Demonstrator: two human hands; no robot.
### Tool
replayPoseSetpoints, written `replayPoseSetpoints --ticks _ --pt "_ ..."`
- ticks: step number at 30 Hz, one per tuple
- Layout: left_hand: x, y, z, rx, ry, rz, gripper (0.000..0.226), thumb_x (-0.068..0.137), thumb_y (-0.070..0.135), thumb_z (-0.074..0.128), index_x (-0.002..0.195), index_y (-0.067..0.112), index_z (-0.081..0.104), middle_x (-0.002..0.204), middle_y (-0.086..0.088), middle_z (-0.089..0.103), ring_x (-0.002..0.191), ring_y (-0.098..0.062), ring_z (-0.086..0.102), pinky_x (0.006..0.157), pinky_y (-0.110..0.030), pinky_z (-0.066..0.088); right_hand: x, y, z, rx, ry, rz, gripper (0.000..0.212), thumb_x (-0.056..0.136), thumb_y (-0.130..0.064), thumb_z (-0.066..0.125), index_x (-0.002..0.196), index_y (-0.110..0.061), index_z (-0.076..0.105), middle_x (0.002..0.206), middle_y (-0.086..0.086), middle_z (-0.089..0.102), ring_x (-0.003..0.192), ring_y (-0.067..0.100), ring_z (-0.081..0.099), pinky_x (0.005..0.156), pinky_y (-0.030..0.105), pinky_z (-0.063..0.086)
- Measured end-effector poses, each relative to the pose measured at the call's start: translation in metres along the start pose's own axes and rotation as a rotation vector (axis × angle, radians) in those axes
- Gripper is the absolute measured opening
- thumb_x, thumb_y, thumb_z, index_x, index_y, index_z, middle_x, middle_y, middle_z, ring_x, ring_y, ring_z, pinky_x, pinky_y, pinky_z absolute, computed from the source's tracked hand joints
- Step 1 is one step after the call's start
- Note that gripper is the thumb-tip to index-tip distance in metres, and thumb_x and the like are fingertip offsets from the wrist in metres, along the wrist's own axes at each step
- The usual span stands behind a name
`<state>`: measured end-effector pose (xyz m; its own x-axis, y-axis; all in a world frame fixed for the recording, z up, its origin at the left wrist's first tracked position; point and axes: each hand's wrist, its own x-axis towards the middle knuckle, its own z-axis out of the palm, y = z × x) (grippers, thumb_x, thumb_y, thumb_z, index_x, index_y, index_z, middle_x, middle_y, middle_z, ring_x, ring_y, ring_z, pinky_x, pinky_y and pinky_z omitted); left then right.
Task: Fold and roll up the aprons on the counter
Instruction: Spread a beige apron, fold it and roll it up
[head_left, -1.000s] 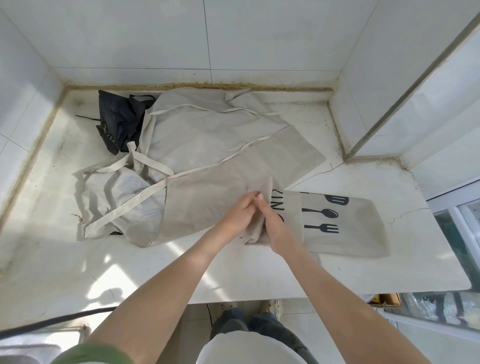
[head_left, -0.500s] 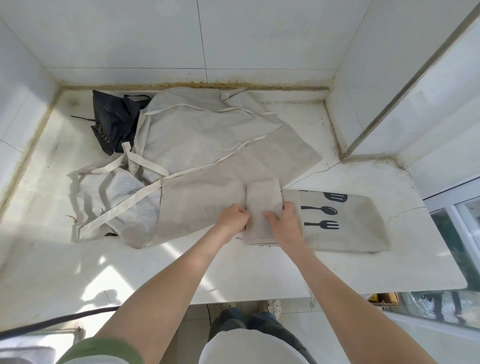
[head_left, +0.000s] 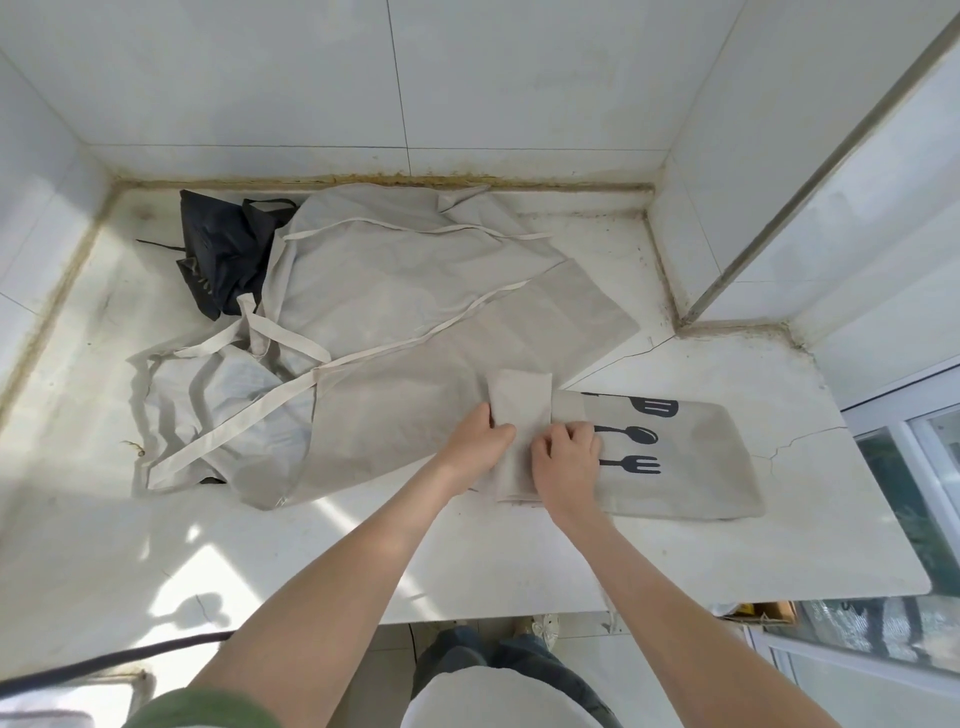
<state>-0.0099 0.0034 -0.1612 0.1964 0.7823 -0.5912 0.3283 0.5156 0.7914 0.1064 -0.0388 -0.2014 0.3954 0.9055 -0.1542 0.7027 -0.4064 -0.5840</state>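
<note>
Two hands, left hand (head_left: 475, 441) and right hand (head_left: 566, 462), grip the rolled end (head_left: 519, 400) of the printed apron (head_left: 691, 467) at the bench (head_left: 727, 561) front, flap lifted a second ago now turned flat, so rolling's underway, other aprons (head_left: 415, 291) waiting

Matt, plain-woven cloth in the beige folded apron with black utensil print (head_left: 696, 467), print flat and dull. Same soft, creased matt weave in the loose beige apron with pale tape straps (head_left: 395, 291). Darker, thinner-looking fabric in the crumpled dark navy cloth (head_left: 223, 249). Smooth but cracked and stained white stone counter (head_left: 727, 561). Glossy, glazed white wall tiles (head_left: 519, 78).
</note>
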Motion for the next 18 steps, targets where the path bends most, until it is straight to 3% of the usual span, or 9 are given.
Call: replayPoseSetpoints --ticks 3,5,7,10,12,15,16,18 --pt "-0.006 0.013 0.004 0.185 0.002 0.104 0.011 0.087 0.015 0.049 0.092 0.011 0.04 0.109 -0.002 0.036 0.091 -0.017 0.046 0.075 -0.028 0.038 0.011 0.006 -0.01 0.12 -0.167 0.08 0.017 0.089 -0.006 0.052 0.088 0.005 0.064 0.097 0.015 0.052 0.105 0.032 0.043 0.097 0.038 0.032" --pt "-0.006 0.016 0.008 0.247 0.007 0.153 0.017 0.089 0.01 0.05 0.103 0.01 0.039 0.11 -0.001 0.032 0.1 -0.016 0.043 0.078 -0.023 0.034 0.015 0.0 -0.026 0.35 -0.265 0.175 0.013 0.09 -0.009 0.054 0.083 -0.001 0.063 0.085 0.004 0.051 0.097 0.026 0.048 0.087 0.034 0.037" --pt "-0.008 0.02 0.014 0.193 -0.03 0.157 0.03 0.088 0.004 0.048 0.114 0.008 0.034 0.115 -0.003 0.035 0.106 -0.015 0.045 0.075 -0.019 0.036 0.016 -0.007 -0.04 0.564 -0.351 0.3 0.009 0.092 -0.016 0.055 0.087 -0.01 0.058 0.085 0.001 0.056 0.09 0.02 0.052 0.074 0.027 0.039" --pt "-0.016 0.028 0.031 -0.053 -0.14 0.131 0.041 0.091 0.003 0.048 0.122 0.016 0.024 0.126 -0.006 0.041 0.11 -0.012 0.048 0.084 -0.019 0.042 0.019 -0.011 -0.05 0.828 -0.487 0.421 0.031 0.098 -0.035 0.046 0.104 -0.009 0.061 0.101 0.009 0.065 0.092 0.019 0.061 0.086 0.029 0.048" --pt "-0.016 0.031 0.039 -0.153 -0.215 0.108 0.047 0.101 0.028 0.043 0.141 0.022 0.019 0.139 0.005 0.037 0.124 -0.007 0.042 0.1 -0.022 0.035 0.02 -0.007 -0.054 1.009 -0.583 0.517 0.047 0.097 -0.05 0.042 0.103 -0.012 0.069 0.105 0.01 0.07 0.097 0.019 0.066 0.092 0.036 0.05" --pt "-0.003 0.02 0.04 -0.138 -0.383 0.037 0.076 0.085 0.078 0.03 0.149 0.037 0.022 0.15 0.022 0.024 0.138 0.004 0.021 0.117 -0.028 0.014 0.02 -0.002 -0.06 1.141 -0.643 0.529 0.043 0.095 -0.053 0.044 0.106 -0.019 0.067 0.101 0.001 0.073 0.092 0.011 0.069 0.07 0.026 0.055" --pt "0.001 0.017 0.038 -0.122 -0.404 0.004 0.085 0.077 0.087 0.03 0.148 0.04 0.027 0.151 0.023 0.024 0.139 0.004 0.021 0.119 -0.03 0.013 0.02 0.0 -0.062 1.163 -0.633 0.514 0.04 0.095 -0.05 0.047 0.112 -0.018 0.065 0.106 0.003 0.072 0.096 0.013 0.069 0.068 0.025 0.056" --pt "0.002 0.018 0.038 -0.103 -0.352 0.039 0.08 0.084 0.079 0.024 0.146 0.031 0.033 0.146 0.02 0.03 0.134 0.003 0.027 0.116 -0.026 0.018 0.024 0.004 -0.063 1.141 -0.594 0.458 0.038 0.095 -0.04 0.054 0.124 -0.016 0.06 0.117 0.009 0.068 0.108 0.022 0.065 0.074 0.03 0.057"
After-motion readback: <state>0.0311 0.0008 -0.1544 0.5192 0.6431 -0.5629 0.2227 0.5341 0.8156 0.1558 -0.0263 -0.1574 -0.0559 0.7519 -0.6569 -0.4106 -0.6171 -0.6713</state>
